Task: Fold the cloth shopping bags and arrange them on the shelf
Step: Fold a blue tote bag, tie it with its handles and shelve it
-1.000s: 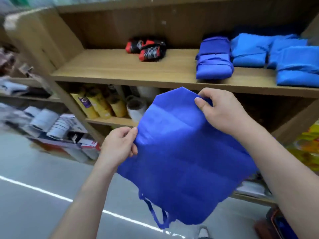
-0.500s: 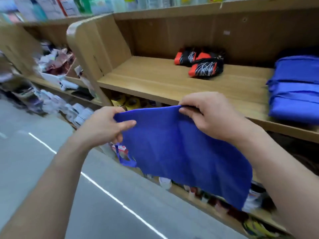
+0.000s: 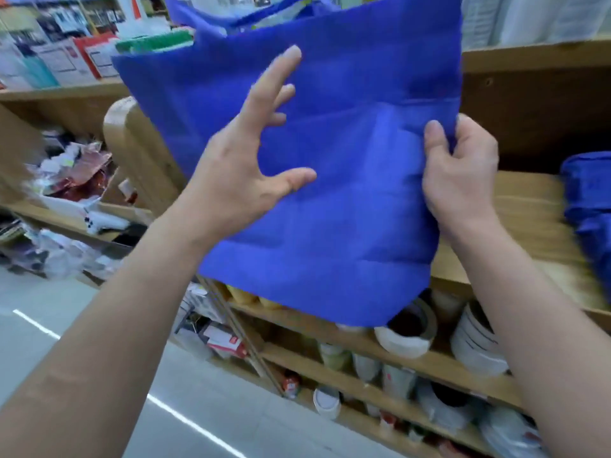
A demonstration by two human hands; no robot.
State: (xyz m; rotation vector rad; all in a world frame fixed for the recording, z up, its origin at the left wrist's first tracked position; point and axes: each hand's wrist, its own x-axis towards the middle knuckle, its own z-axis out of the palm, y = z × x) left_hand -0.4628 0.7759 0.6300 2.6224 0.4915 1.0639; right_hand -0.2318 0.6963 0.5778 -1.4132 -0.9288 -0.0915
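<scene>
Blue cloth bag (image 3: 347, 193) held up, the wooden shelf (image 3: 529, 206) behind it.
The right hand (image 3: 459, 180) pinches the bag's right edge; the left hand (image 3: 244, 173), fingers spread, is over its front.

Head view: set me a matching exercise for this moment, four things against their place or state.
1 left hand
2 right hand
3 folded bags
4 tape roll

a below the held blue bag, on a lower shelf
b fingers spread, gripping nothing
c pinching the blue bag's right edge
d lying on the wooden shelf, far right

Pairs: 1-b, 2-c, 3-d, 4-a
</scene>
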